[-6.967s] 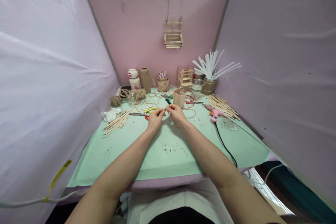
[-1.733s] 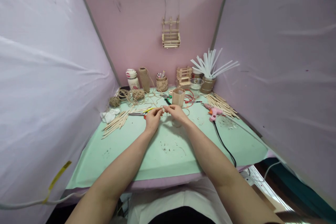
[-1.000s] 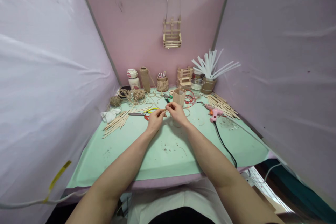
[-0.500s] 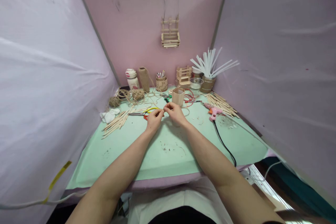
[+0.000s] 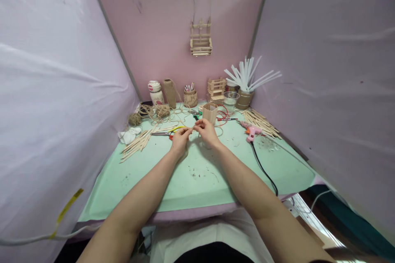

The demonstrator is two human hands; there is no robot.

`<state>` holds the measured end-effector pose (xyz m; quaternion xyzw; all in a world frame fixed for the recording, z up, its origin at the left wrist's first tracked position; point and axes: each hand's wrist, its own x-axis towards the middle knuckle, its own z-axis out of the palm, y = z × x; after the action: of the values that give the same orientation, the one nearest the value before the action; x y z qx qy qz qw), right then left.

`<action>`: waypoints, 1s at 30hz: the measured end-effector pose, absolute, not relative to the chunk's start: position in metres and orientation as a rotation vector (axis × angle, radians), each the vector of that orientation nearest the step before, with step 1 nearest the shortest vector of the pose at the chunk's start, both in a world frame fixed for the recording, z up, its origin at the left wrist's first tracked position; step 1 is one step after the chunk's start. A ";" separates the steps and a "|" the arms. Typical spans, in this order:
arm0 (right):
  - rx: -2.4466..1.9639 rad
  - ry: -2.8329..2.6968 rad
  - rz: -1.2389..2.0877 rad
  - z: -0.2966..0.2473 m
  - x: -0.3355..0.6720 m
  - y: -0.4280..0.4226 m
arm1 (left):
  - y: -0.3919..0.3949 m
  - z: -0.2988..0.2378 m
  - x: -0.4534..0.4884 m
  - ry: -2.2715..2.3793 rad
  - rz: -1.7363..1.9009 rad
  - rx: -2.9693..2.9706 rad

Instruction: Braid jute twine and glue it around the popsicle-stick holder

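Observation:
My left hand [image 5: 181,139] and my right hand [image 5: 206,132] meet over the middle of the table, fingertips almost touching. Each is closed in a pinch on a thin strand that looks like jute twine [image 5: 221,132]; a loop of it curves out to the right of my right hand. The short stretch between the fingertips is too small to see clearly. Just behind my right hand stands a small cup made of wooden sticks [image 5: 210,114]. Scissors [image 5: 161,134] and yellow-handled pliers [image 5: 177,128] lie beside my left hand, partly hidden by it.
A pink glue gun [image 5: 253,130] with a black cord lies to the right, by a pile of wooden sticks [image 5: 261,122]. More sticks [image 5: 137,146] lie at left, below tangled twine [image 5: 154,111]. White glue sticks [image 5: 245,74] stand in a pot at the back.
My fingertips have shifted slightly, and the right hand is raised a little. A curve of twine now shows below my left wrist. The objects on the table have stayed put.

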<state>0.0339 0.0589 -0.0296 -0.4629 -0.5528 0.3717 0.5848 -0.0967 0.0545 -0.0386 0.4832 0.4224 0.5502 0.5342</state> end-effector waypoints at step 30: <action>-1.153 -1.555 0.405 -0.021 0.026 0.042 | 0.053 -0.035 -0.096 0.927 1.347 0.983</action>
<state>0.0259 0.0424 -0.0214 -0.4871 -0.6567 0.1713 0.5496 -0.0959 0.0533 -0.0346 0.4201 0.3963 0.5760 0.5785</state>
